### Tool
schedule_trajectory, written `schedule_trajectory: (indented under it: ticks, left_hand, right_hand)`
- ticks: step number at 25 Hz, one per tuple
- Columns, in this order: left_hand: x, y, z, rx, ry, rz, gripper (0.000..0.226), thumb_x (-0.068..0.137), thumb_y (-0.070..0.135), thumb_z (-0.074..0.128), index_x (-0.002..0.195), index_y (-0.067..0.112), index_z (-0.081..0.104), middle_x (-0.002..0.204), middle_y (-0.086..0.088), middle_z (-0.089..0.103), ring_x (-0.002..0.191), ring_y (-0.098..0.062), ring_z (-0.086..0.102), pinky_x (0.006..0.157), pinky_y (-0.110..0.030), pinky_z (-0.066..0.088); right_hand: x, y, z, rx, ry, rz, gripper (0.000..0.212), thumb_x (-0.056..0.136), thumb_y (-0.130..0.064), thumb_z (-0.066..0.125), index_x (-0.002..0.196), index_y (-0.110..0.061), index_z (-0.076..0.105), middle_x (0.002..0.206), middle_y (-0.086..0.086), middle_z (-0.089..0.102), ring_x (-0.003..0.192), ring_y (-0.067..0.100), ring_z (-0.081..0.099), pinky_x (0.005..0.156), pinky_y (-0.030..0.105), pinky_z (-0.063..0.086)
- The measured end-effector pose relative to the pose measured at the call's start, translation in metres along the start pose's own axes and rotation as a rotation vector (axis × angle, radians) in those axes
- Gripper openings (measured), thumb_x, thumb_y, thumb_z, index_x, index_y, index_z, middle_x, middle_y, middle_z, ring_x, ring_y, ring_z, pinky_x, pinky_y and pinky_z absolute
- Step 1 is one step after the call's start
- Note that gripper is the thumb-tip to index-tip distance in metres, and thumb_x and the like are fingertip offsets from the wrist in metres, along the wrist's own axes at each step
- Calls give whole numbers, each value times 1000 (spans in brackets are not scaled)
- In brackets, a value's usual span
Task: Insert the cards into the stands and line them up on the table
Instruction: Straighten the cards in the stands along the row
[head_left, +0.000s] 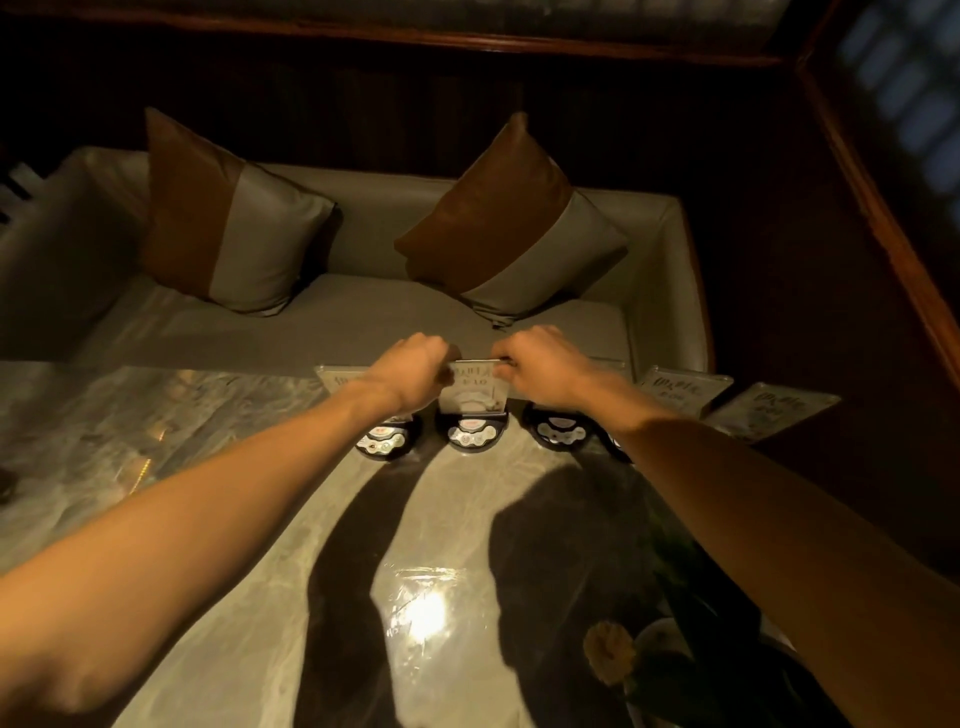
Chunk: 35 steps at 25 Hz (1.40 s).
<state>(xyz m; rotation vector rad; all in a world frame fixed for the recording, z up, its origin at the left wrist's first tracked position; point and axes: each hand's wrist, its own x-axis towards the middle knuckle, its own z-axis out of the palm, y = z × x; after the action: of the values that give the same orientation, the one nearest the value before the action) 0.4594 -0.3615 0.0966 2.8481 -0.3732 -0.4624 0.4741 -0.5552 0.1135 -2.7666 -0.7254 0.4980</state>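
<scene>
Pinching one card (472, 383) by its top corners, left hand (410, 371) and right hand (540, 371), near table (218, 415) far edge

The clear acrylic card (472, 383) I'm pinching carries dark printed characters, too blurred to read; the cards on the right (684, 391) are the same.

Both forearms are bare, with no sleeve in view. The left hand (413, 371) and right hand (540, 371) wear no gloves, rings, watch or wristband.
</scene>
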Motion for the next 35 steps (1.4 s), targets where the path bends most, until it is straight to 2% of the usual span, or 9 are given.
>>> schedule_trajectory:
  ticks: [3, 8, 13, 20, 23, 28, 32, 35]
  left_hand:
    - [5, 4, -2, 5, 14, 30, 17, 92, 16, 64, 107, 12, 72, 100, -13, 73, 94, -31, 68, 77, -42, 55]
    - [17, 5, -1, 4, 16, 64, 16, 92, 15, 66, 105, 10, 71, 102, -14, 74, 95, -32, 68, 78, -42, 56]
    - [21, 8, -1, 3, 51, 81, 12, 93, 15, 63, 103, 10, 70, 100, -13, 73, 92, -31, 67, 74, -41, 54]
    - [24, 13, 0, -45, 36, 73, 12, 93, 16, 64, 102, 12, 72, 96, -10, 73, 87, -27, 67, 70, -37, 50]
    - [27, 12, 0, -54, 3, 47, 11, 94, 17, 62, 100, 12, 70, 97, -11, 72, 85, -27, 64, 68, -35, 46]
    - [28, 10, -2, -84, -32, 52, 15, 95, 15, 63, 108, 12, 71, 103, -9, 73, 90, -24, 66, 72, -34, 49]
    - [29, 8, -1, -96, -37, 51, 17, 95, 18, 64, 110, 13, 70, 108, -9, 73, 96, -24, 68, 80, -40, 57]
    - [26, 8, -5, -113, -39, 46, 30, 91, 23, 69, 120, 14, 66, 113, -6, 72, 100, -23, 67, 82, -36, 54]
  right_hand:
    - [-1, 8, -2, 17, 20, 23, 19, 99, -27, 58, 107, -18, 73, 100, 5, 73, 94, 24, 64, 78, 35, 46]
    - [2, 17, -3, 3, 12, 26, 18, 100, -26, 57, 106, -18, 73, 102, 7, 74, 96, 26, 64, 84, 37, 44]
    - [2, 21, -6, 0, 4, 36, 19, 100, -27, 57, 107, -18, 73, 104, 8, 75, 98, 27, 66, 86, 42, 53]
    - [-3, 28, -7, 20, -12, 51, 18, 100, -28, 58, 105, -18, 71, 102, 7, 72, 92, 24, 64, 72, 34, 46]
    - [-3, 27, -6, 65, 1, 73, 18, 100, -28, 58, 106, -20, 72, 101, 7, 72, 93, 26, 65, 74, 36, 48]
    - [0, 24, -5, 52, -1, 76, 19, 101, -27, 56, 105, -17, 72, 99, 8, 71, 92, 27, 65, 71, 34, 44]
    - [-4, 24, -7, 127, -7, 98, 18, 101, -27, 57, 106, -19, 73, 97, 3, 72, 89, 21, 66, 71, 37, 53]
    - [-2, 20, -9, 127, -22, 106, 19, 100, -25, 57, 111, -20, 71, 101, 2, 71, 89, 21, 65, 68, 34, 51]
